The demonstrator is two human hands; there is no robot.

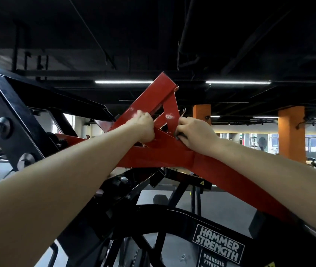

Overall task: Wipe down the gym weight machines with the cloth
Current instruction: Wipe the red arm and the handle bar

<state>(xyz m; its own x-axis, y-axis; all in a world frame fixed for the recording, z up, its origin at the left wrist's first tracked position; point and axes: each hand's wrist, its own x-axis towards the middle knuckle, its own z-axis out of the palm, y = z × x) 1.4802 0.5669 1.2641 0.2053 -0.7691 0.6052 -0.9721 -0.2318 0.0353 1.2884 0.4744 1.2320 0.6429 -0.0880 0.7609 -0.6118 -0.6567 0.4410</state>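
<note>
A weight machine with red steel arms [153,97] and a black frame [8,105] fills the view. My left hand [143,126] grips the edge of a red bar where the arms join. My right hand [193,133] has its fingers curled against a red brace beside it, with a small dark piece [180,136] showing under the fingers. That dark piece may be the cloth; I cannot tell. Both forearms reach up from the bottom corners.
A black plate with a white "Hammer Strength" label [218,243] sits low at the right. Two orange pillars [291,132] stand behind. Black bolted beams run at the left, and a dark ceiling with strip lights [238,82] hangs above.
</note>
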